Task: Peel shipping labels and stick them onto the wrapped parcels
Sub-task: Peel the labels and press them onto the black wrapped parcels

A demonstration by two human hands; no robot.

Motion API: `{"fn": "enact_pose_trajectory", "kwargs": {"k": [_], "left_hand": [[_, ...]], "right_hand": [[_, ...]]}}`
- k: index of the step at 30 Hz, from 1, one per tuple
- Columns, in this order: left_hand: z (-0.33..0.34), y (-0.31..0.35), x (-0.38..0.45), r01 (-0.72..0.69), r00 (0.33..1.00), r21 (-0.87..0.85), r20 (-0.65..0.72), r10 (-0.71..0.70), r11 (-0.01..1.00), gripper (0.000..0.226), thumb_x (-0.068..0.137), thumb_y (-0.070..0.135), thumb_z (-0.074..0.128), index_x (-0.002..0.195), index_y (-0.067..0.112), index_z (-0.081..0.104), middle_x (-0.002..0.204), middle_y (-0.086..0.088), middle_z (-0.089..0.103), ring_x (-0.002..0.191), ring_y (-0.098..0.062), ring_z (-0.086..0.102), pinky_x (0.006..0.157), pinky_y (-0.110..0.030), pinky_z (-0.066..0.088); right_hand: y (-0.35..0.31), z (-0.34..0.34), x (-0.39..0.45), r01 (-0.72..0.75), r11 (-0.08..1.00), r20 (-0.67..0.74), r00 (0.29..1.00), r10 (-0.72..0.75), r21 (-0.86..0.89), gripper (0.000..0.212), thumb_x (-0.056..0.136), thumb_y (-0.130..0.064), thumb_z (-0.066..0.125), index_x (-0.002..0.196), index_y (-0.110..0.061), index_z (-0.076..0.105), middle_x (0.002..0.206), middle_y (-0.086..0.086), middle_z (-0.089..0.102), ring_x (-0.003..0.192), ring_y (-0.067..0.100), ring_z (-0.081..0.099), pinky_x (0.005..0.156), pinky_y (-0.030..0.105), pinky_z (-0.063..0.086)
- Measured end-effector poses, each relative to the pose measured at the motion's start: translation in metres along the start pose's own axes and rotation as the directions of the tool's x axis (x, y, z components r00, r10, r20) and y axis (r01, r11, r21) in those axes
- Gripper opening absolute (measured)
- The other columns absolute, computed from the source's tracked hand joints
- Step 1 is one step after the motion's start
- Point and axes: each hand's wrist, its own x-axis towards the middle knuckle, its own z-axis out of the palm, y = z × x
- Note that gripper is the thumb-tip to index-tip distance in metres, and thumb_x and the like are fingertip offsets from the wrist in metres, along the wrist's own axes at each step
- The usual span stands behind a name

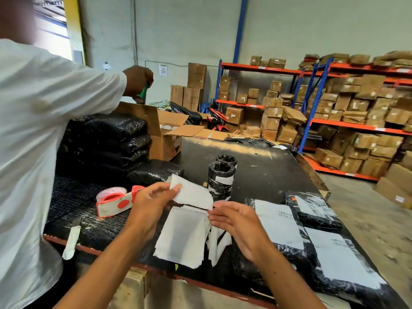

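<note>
Head view: left hand point(153, 202) pinches the upper edge of a shipping label point(192, 194), lifted just above the label stack point(181, 236); right hand point(234, 221) pinches its lower corner, separating backing. 2 labelled parcels point(283, 228) lie right of the stack. Likely risk: uneven pulling could tear or curl the label onto itself.

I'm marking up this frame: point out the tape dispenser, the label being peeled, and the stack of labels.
tape dispenser point(116, 200), head view, red body.
label being peeled point(191, 194), head view, sheet's middle.
stack of labels point(181, 236), head view, top sheet.
</note>
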Motion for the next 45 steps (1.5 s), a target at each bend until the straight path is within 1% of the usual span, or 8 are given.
{"fn": "enact_pose_trajectory", "kwargs": {"k": [6,14,20,24,29,36,41,45], "left_hand": [[0.014,0.013,-0.011,0.064,0.993,-0.136,0.105,-0.050,0.989,0.010,0.082,0.013,0.068,0.090,0.006,0.070,0.076,-0.003,0.075,0.065,-0.010,0.066,0.052,-0.017,0.049],[0.025,0.009,-0.016,0.109,0.986,-0.172,0.147,-0.084,0.979,0.028,0.067,0.022,0.075,0.090,0.006,0.072,0.086,-0.012,0.075,0.083,-0.025,0.062,0.082,-0.036,0.045],[0.028,0.003,-0.017,0.166,0.975,-0.058,0.156,-0.156,0.984,0.026,0.070,0.023,0.076,0.088,0.005,0.072,0.082,-0.011,0.073,0.074,-0.018,0.058,0.066,-0.026,0.042],[0.033,0.006,-0.025,-0.030,0.999,0.360,0.049,0.013,0.932,0.022,0.078,0.019,0.077,0.098,0.014,0.070,0.095,-0.003,0.071,0.085,-0.016,0.064,0.072,-0.024,0.050],[0.052,0.032,-0.053,-0.314,0.913,0.278,0.352,0.208,0.908,0.011,0.084,0.016,0.069,0.091,0.016,0.078,0.086,0.002,0.077,0.081,-0.006,0.071,0.072,-0.011,0.052],[0.050,0.032,-0.051,-0.481,0.865,0.367,0.349,0.361,0.796,0.010,0.084,0.018,0.069,0.082,0.013,0.078,0.074,0.000,0.075,0.069,-0.012,0.069,0.067,-0.023,0.055],[0.037,0.017,-0.026,-0.119,0.992,0.185,0.066,0.109,0.975,0.027,0.092,0.019,0.061,0.072,0.000,0.066,0.051,0.001,0.054,0.048,-0.008,0.046,0.049,-0.020,0.040],[0.007,-0.013,0.006,0.177,0.984,0.077,-0.038,-0.174,0.981,0.022,0.094,0.018,0.056,0.082,0.001,0.062,0.058,-0.005,0.043,0.049,-0.014,0.035,0.052,-0.027,0.029]], "right_hand": [[-0.023,-0.010,-0.028,0.076,0.996,0.058,0.996,-0.073,-0.051,0.013,0.090,-0.003,0.058,0.090,0.003,0.069,0.079,0.018,0.073,0.065,0.020,0.068,0.063,0.026,0.058],[-0.034,-0.024,-0.046,0.189,0.973,0.103,0.979,-0.176,-0.133,0.014,0.090,-0.004,0.059,0.092,0.005,0.068,0.082,0.018,0.075,0.064,0.019,0.067,0.062,0.025,0.058],[-0.040,-0.027,-0.050,0.248,0.951,0.183,0.959,-0.215,-0.184,0.014,0.090,-0.001,0.058,0.094,0.009,0.066,0.087,0.021,0.075,0.064,0.018,0.068,0.062,0.024,0.057],[-0.044,-0.027,-0.049,0.292,0.925,0.201,0.948,-0.246,-0.243,0.016,0.091,-0.005,0.058,0.096,0.006,0.068,0.090,0.021,0.075,0.068,0.018,0.068,0.063,0.024,0.057],[-0.049,-0.022,-0.044,0.346,0.896,0.244,0.928,-0.282,-0.280,0.015,0.091,-0.007,0.058,0.096,-0.003,0.071,0.084,0.012,0.076,0.071,0.019,0.070,0.064,0.024,0.056],[-0.054,-0.008,-0.045,0.397,0.842,0.289,0.908,-0.303,-0.365,0.014,0.092,-0.006,0.057,0.094,-0.003,0.071,0.082,0.011,0.075,0.069,0.018,0.070,0.064,0.024,0.055],[-0.059,-0.003,-0.043,0.299,0.947,0.175,0.945,-0.276,-0.120,0.017,0.089,0.001,0.055,0.076,0.000,0.066,0.068,0.014,0.071,0.055,0.019,0.062,0.053,0.025,0.053],[-0.065,-0.010,-0.032,0.273,0.959,0.049,0.960,-0.277,0.074,0.023,0.090,0.001,0.048,0.071,-0.003,0.061,0.057,0.007,0.065,0.049,0.015,0.056,0.047,0.024,0.051]]}}
